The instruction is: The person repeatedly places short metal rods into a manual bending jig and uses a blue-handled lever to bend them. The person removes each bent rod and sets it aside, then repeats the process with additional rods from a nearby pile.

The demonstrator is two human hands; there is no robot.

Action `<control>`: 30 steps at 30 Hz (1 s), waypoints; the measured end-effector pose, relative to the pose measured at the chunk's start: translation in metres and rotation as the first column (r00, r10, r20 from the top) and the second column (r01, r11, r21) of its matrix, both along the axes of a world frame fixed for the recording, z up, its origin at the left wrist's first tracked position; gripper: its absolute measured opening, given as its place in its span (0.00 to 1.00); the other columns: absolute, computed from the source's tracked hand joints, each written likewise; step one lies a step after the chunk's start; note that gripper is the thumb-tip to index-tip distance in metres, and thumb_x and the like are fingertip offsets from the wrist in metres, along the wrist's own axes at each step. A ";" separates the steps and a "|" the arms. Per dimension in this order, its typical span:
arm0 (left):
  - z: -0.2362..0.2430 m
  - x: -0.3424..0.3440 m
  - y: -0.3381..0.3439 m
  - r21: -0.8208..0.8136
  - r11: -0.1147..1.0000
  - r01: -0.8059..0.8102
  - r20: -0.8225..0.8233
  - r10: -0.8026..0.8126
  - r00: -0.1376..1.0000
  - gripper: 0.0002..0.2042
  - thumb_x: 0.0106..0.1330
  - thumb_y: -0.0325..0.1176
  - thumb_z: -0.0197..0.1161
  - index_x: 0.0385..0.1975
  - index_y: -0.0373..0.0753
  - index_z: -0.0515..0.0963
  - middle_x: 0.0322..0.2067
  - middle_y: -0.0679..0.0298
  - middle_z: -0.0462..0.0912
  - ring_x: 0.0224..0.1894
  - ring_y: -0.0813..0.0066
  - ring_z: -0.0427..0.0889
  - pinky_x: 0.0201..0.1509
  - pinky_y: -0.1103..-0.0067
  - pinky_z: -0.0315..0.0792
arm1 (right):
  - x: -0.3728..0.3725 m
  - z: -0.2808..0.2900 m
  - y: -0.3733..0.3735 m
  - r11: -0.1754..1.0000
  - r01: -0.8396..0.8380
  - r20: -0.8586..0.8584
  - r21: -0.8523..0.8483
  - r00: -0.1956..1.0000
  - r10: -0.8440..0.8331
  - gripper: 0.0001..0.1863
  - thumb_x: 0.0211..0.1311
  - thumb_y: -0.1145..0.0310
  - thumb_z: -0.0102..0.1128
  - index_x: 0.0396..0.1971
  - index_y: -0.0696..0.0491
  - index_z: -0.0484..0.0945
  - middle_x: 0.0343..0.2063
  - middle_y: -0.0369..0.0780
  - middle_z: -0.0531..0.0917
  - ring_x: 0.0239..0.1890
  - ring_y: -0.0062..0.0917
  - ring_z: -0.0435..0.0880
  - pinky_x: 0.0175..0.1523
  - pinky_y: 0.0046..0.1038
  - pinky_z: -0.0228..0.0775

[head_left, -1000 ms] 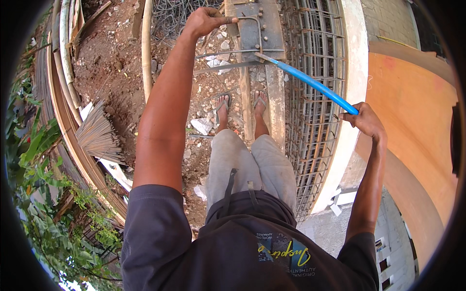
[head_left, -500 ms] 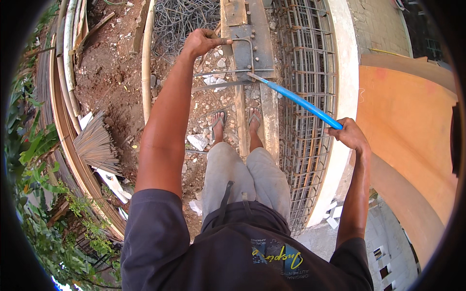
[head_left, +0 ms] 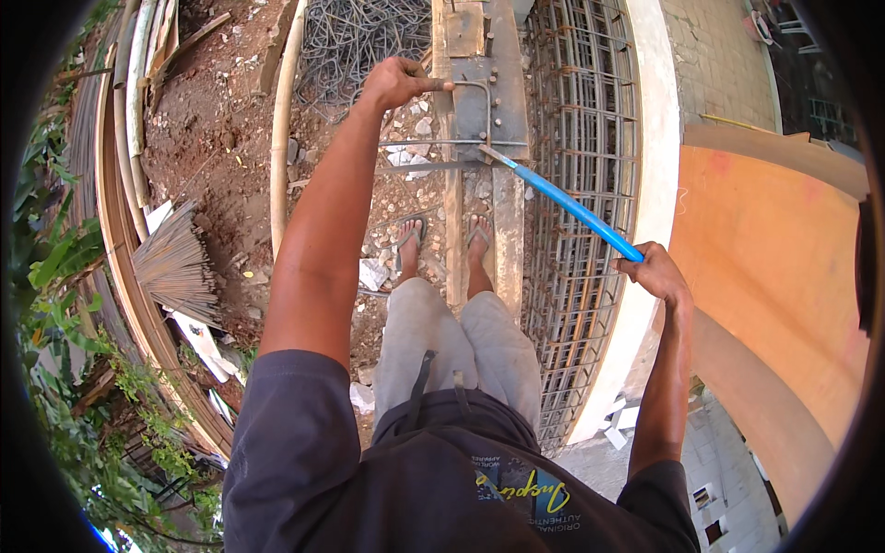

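Note:
My left hand (head_left: 403, 85) is closed on the end of a thin steel rebar rod (head_left: 489, 112). The rod is bent at a corner around the pegs on a dark metal plate (head_left: 507, 100), and another length of it runs sideways across the plate's near edge. In my right hand (head_left: 656, 272) is the lower end of a blue-handled bending bar (head_left: 576, 210), gripped with the fingers wrapped round. Its bare metal tip meets the rod beside the pegs at the plate's near end. The exact hold of the tip is too small to make out.
The plate lies on a long wooden plank (head_left: 508, 240) between my feet. On the right are long rebar cages (head_left: 581, 184) and a white wall edge (head_left: 656, 120), with an orange board (head_left: 765, 221) beyond. Bent rods (head_left: 359, 46) are piled ahead; a rod bundle (head_left: 180, 267) lies left.
My right hand has swung the bending bar's handle slightly toward my body. My left hand keeps its hold on the rebar rod. The whole view has shifted a little.

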State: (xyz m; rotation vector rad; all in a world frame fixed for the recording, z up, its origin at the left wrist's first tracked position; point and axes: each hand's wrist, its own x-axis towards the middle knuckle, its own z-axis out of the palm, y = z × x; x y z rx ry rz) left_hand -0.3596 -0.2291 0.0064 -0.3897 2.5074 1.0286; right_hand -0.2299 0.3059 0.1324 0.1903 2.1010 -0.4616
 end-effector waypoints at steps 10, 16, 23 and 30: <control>0.010 0.003 -0.001 -0.015 1.000 0.025 0.020 -0.025 0.999 0.30 0.49 0.66 0.85 0.28 0.41 0.90 0.21 0.68 0.81 0.29 0.75 0.79 0.38 0.73 0.73 | -0.016 0.030 -0.017 0.999 -0.010 0.031 -0.033 0.999 0.011 0.18 0.57 0.58 0.78 0.22 0.57 0.86 0.18 0.37 0.79 0.22 0.23 0.75 0.32 0.36 0.67; 0.015 0.005 -0.003 0.023 0.999 0.030 -0.033 -0.029 0.999 0.32 0.47 0.67 0.85 0.26 0.38 0.90 0.23 0.64 0.83 0.31 0.70 0.82 0.42 0.70 0.76 | 0.011 0.014 -0.013 0.999 0.029 -0.119 0.038 0.993 -0.025 0.19 0.53 0.56 0.79 0.26 0.59 0.89 0.18 0.42 0.83 0.22 0.29 0.80 0.35 0.38 0.72; 0.002 -0.001 -0.011 0.011 0.997 0.075 -0.057 -0.074 0.996 0.33 0.46 0.69 0.83 0.26 0.38 0.91 0.23 0.60 0.85 0.33 0.67 0.84 0.45 0.67 0.78 | 0.075 0.006 -0.046 0.972 0.194 -0.254 0.132 0.955 -0.156 0.20 0.53 0.49 0.78 0.30 0.53 0.93 0.20 0.45 0.87 0.23 0.35 0.87 0.36 0.40 0.76; -0.009 0.012 -0.015 -0.003 0.998 0.067 -0.073 -0.067 0.995 0.36 0.43 0.71 0.83 0.28 0.37 0.92 0.29 0.55 0.89 0.38 0.60 0.89 0.50 0.65 0.80 | 0.246 -0.080 -0.187 0.749 0.660 -0.231 -0.048 0.723 -0.651 0.24 0.62 0.47 0.76 0.32 0.58 0.89 0.22 0.46 0.85 0.29 0.37 0.85 0.42 0.39 0.74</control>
